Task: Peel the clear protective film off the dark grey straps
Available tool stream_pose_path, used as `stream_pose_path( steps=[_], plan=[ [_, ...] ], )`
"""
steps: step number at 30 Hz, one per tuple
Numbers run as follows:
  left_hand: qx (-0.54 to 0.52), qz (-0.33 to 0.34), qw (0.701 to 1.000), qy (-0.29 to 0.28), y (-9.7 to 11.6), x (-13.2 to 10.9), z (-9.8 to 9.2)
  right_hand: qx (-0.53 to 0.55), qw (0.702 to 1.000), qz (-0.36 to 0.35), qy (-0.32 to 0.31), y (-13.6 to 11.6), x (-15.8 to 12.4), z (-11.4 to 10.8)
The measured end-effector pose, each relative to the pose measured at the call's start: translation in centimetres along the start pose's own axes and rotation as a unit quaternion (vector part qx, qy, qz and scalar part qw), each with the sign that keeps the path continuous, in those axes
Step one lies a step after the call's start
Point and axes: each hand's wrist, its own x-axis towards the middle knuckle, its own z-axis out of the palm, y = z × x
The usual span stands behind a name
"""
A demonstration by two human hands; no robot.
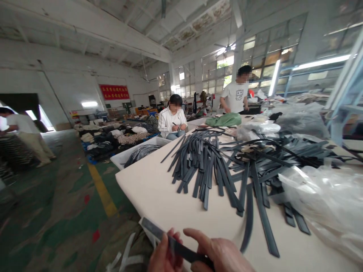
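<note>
Fingers (198, 236), head view: right hand (224, 255) clamped on strap (154, 229), thumb on top. Left hand (164, 257) curled round same strap, nearer its free end. Strap at bottom edge, just off table (159, 189) corner, tilted up-left.

Judged: light, thin, limp, smooth. Best pinched flat across width, near middle.

Pile (215, 166) of like straps on table, well apart. Bag (326, 200) at right.

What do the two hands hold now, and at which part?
One dark strap: the left hand pinches it mid-length, the right hand nearer its hidden end.
</note>
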Motion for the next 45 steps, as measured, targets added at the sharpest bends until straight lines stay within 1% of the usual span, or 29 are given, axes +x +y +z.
stream_pose_path(
  steps=[2,3,4,5,8,9,10,11,13,14,15,17,19,21,23,25,26,28,31,33,35,37,39,41,44,45],
  plan=[
    [-0.019,0.024,0.999,0.021,2.1,-0.6,0.1,-0.012,1.0,-0.008,-0.005,-0.3,-0.4,-0.2],
    [-0.027,0.035,0.999,0.025,2.6,-1.0,0.1,-0.014,1.0,-0.01,-0.001,-0.3,-0.5,-0.1],
    [-0.034,0.038,0.998,0.021,2.6,-1.4,0.2,-0.012,1.0,-0.012,0.001,-0.3,-0.5,0.2],
    [-0.037,0.033,0.999,0.005,2.2,-1.9,0.2,-0.006,1.0,-0.016,0.004,-0.2,-0.5,0.7],
    [-0.026,-0.017,0.996,-0.081,-0.2,-2.6,0.1,0.023,0.999,-0.027,0.011,0.4,-0.2,2.0],
    [-0.02,-0.027,0.995,-0.093,-0.7,-2.7,0.1,0.027,0.999,-0.026,0.015,0.6,-0.2,2.1],
    [-0.015,-0.024,0.996,-0.089,-0.9,-2.7,0.1,0.021,0.999,-0.02,0.022,0.9,-0.2,1.9],
    [-0.013,-0.011,0.997,-0.07,-0.8,-2.7,0.2,0.008,0.999,-0.012,0.028,1.1,-0.3,1.4],
    [-0.011,0.028,0.999,-0.018,0.1,-2.5,0.4,-0.022,0.999,0.002,0.033,1.4,-0.7,0.3],
    [-0.01,0.044,0.999,-0.004,0.5,-2.5,0.5,-0.033,0.999,0.004,0.033,1.5,-0.8,-0.2],
    [-0.009,0.052,0.999,-0.003,0.8,-2.5,0.6,-0.037,0.999,0.003,0.034,1.5,-0.9,-0.6],
    [-0.009,0.038,0.999,-0.029,0.5,-2.8,0.8,-0.027,0.999,-0.002,0.03,1.2,-0.9,-0.5],
    [-0.005,0.011,0.997,-0.076,-0.5,-3.1,0.9,-0.006,1.0,-0.004,0.017,0.9,-0.6,0.2],
    [0.001,-0.002,0.995,-0.095,-1.2,-3.4,0.9,0.007,1.0,-0.006,0.011,0.9,-0.5,0.5],
    [0.007,0.01,0.997,-0.074,-1.0,-3.5,1.0,-0.001,1.0,-0.006,0.021,1.2,-0.6,0.0],
    [0.008,0.034,0.999,-0.04,-0.2,-3.6,1.1,-0.016,0.999,0.0,0.03,1.6,-0.9,-0.9],
    [0.007,0.042,0.999,-0.032,0.1,-3.6,1.1,-0.022,0.999,0.004,0.03,1.8,-0.9,-1.1],
    [0.007,0.037,0.998,-0.04,0.2,-3.7,1.1,-0.025,0.999,0.002,0.024,1.8,-0.9,-1.1],
    [0.01,0.011,0.996,-0.09,-0.8,-3.7,0.9,-0.005,1.0,-0.02,0.018,1.4,-0.6,0.3],
    [0.012,0.009,0.995,-0.096,-1.1,-3.4,0.7,0.003,1.0,-0.023,0.019,1.4,-0.6,0.7],
    [0.013,0.021,0.998,-0.065,-0.4,-2.9,0.7,-0.001,1.0,-0.005,0.018,1.6,-0.8,0.1],
    [0.017,0.039,0.999,-0.024,0.7,-2.5,0.9,-0.004,1.0,0.016,0.019,1.8,-1.1,-1.0],
    [0.019,0.05,0.999,-0.006,1.2,-2.5,1.2,0.004,0.999,0.024,0.021,1.8,-1.2,-1.6],
    [0.014,0.033,0.999,-0.018,0.6,-2.7,1.4,0.014,1.0,0.019,0.019,1.5,-1.0,-1.1],
    [0.012,-0.01,0.998,-0.057,-1.6,-3.0,1.5,0.042,0.999,-0.004,-0.003,1.2,-0.5,0.6],
    [0.015,-0.021,0.998,-0.058,-2.1,-3.0,1.5,0.047,0.999,-0.007,-0.004,1.2,-0.4,0.9]
  ],
)
